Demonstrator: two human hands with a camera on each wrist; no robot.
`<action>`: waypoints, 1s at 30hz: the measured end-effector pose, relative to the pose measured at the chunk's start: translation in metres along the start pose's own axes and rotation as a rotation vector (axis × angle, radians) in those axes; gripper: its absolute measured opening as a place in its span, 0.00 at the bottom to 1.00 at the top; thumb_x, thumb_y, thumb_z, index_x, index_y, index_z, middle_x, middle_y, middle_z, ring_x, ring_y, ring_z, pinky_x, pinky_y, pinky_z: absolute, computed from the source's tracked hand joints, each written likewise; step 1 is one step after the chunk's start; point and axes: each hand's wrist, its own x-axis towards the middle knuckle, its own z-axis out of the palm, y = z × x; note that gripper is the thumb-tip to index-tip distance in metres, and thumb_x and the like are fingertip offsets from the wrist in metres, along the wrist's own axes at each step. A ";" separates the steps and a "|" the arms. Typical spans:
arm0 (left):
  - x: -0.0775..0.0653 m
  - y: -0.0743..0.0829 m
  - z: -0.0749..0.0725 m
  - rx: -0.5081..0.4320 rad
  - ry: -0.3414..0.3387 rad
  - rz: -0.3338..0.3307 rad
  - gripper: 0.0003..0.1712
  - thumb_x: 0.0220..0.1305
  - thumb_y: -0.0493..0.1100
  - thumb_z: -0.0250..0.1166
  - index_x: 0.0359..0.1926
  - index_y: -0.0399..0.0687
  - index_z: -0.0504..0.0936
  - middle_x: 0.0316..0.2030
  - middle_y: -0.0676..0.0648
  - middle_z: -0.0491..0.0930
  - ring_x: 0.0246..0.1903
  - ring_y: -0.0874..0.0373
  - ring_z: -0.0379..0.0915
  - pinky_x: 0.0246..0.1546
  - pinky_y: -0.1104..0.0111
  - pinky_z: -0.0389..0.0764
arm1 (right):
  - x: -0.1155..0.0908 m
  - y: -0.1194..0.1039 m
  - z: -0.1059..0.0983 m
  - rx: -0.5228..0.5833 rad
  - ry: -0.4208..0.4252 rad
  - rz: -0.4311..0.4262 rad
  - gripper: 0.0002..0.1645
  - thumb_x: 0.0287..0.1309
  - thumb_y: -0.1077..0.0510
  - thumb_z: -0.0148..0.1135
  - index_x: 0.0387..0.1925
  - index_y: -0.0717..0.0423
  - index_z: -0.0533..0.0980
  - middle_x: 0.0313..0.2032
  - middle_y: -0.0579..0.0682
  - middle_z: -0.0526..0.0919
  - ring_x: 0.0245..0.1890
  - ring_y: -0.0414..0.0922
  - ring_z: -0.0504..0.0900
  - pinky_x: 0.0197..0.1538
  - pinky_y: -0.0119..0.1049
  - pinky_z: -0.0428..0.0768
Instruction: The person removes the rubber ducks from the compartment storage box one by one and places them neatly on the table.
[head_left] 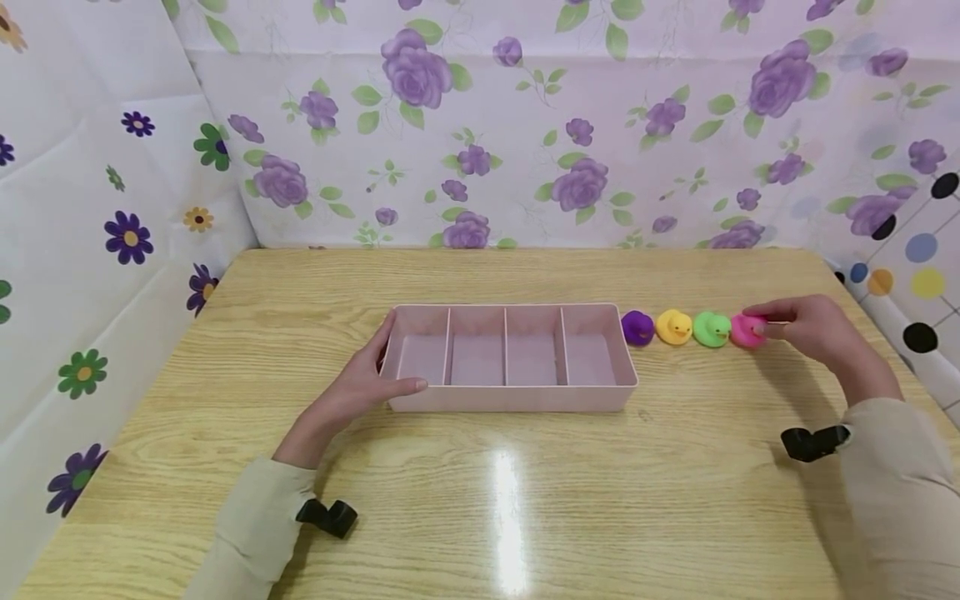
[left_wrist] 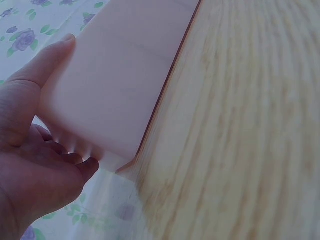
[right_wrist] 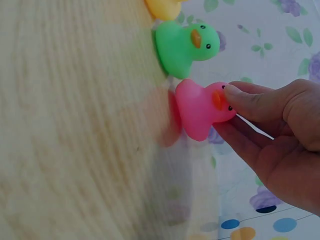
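A pale pink tray (head_left: 510, 399) with several compartments in one row sits on the table. My left hand (head_left: 365, 379) grips its left end, thumb over the front rim and fingers along the end wall. In the left wrist view, the fingers of the left hand (left_wrist: 37, 150) curl against the tray's wall (left_wrist: 110, 85). At the right end of a row of rubber ducks, my right hand (head_left: 817, 333) pinches a pink rubber duck (head_left: 746, 332). In the right wrist view, the thumb presses beside the pink duck's beak (right_wrist: 197, 110); the duck's base appears to touch the table.
Left of the pink duck stand a green duck (head_left: 711, 330), a yellow duck (head_left: 673, 327) and a purple duck (head_left: 637, 328), the purple one close against the tray's right end. Flowered cloth (head_left: 510, 125) hangs behind the wooden table (head_left: 420, 500). Dotted cloth (head_left: 918, 258) hangs at the right.
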 end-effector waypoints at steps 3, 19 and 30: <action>0.000 0.000 -0.001 0.004 -0.002 0.002 0.66 0.59 0.40 0.72 0.79 0.50 0.29 0.76 0.33 0.44 0.65 0.38 0.57 0.65 0.47 0.64 | -0.001 0.002 0.003 0.016 -0.016 0.021 0.31 0.70 0.53 0.60 0.64 0.72 0.69 0.62 0.78 0.66 0.64 0.74 0.60 0.61 0.72 0.60; 0.002 0.000 -0.002 0.001 -0.008 0.011 0.66 0.59 0.39 0.72 0.80 0.51 0.30 0.77 0.34 0.43 0.67 0.37 0.56 0.65 0.46 0.63 | -0.004 0.005 0.000 0.018 0.013 -0.039 0.39 0.72 0.46 0.55 0.69 0.72 0.63 0.67 0.77 0.60 0.66 0.76 0.55 0.60 0.73 0.60; -0.005 0.007 -0.014 0.164 0.006 -0.016 0.59 0.67 0.47 0.67 0.79 0.45 0.32 0.76 0.31 0.45 0.70 0.33 0.54 0.65 0.45 0.65 | -0.012 -0.031 0.006 -0.043 0.114 -0.138 0.42 0.74 0.47 0.52 0.73 0.72 0.53 0.64 0.77 0.65 0.61 0.74 0.67 0.58 0.69 0.68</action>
